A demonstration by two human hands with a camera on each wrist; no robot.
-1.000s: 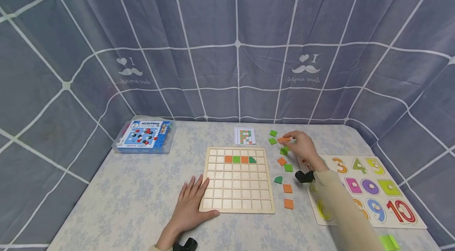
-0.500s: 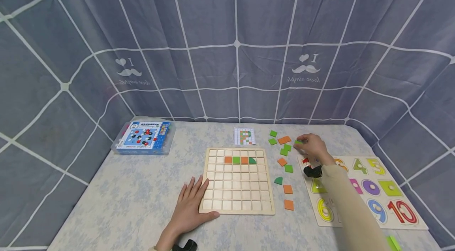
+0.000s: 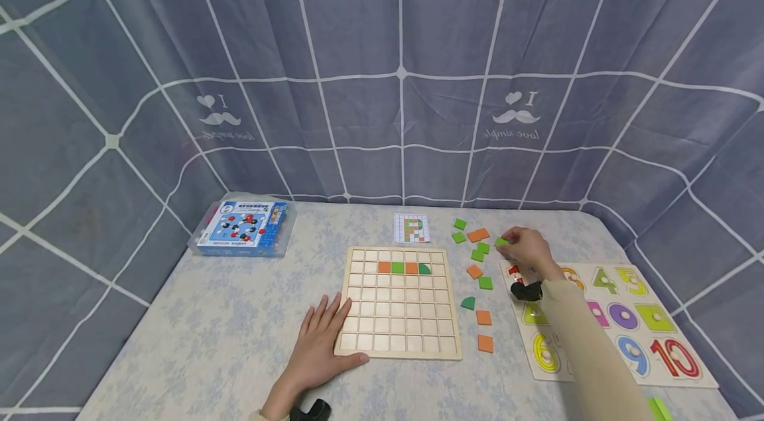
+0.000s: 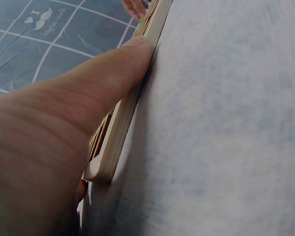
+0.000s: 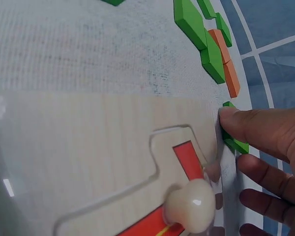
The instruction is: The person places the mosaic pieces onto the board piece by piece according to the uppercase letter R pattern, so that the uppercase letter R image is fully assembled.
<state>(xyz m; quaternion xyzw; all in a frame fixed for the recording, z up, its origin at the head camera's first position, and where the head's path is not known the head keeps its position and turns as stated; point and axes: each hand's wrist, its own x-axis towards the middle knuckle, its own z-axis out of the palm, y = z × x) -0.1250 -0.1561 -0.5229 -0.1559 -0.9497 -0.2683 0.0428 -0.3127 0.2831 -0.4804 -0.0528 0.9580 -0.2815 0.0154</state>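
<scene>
My left hand [image 3: 322, 345] lies with fingers spread at the lower left corner of a wooden grid board [image 3: 398, 351]. Its thumb [image 4: 123, 61] presses along the board's front edge in the left wrist view. On the board, an upper row holds two orange squares, a green square [image 3: 397, 268] and a dark green quarter-circle [image 3: 424, 269]. At the right, my right hand [image 3: 528, 252] pinches a green tile [image 3: 502, 242] close to the table, with the thumb [image 5: 236, 123] covering much of it in the right wrist view. Several green and orange tiles [image 3: 478, 235] lie left of this hand.
Under my right forearm is a wooden number puzzle [image 3: 650, 282] with a knob [image 5: 194, 204] standing up. A pattern card [image 3: 411, 229] lies behind the grid board. A boxed kit [image 3: 241, 229] sits back left, and a grid-patterned curtain [image 3: 382, 109] hangs behind the table.
My right hand has moved right from the orange tiles, leaving them on the table, and now has the green tile at its fingertips. My left hand stays at the board's corner.
</scene>
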